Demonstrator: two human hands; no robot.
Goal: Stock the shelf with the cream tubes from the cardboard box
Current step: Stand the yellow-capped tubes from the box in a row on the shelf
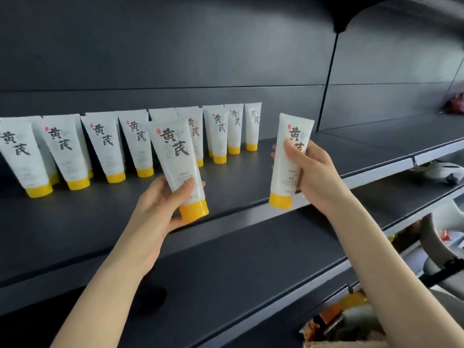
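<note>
Each hand holds a white cream tube with a yellow cap, cap down. My left hand [160,204] grips one tube [175,156] over the front of the dark shelf [75,222]. My right hand [308,169] holds a second tube [288,146] above the shelf's front edge, further right. Several matching tubes [105,146] stand on their caps in rows at the back left of the same shelf. A corner of the cardboard box [326,332] shows at the bottom right, mostly hidden by my right forearm.
The shelf runs on to the right of the standing tubes. A lower dark shelf [251,272] sits below. A grey bundle [437,172] lies on a shelf at the right, and a pink item [455,104] sits far right. A grey cart frame [437,249] stands at lower right.
</note>
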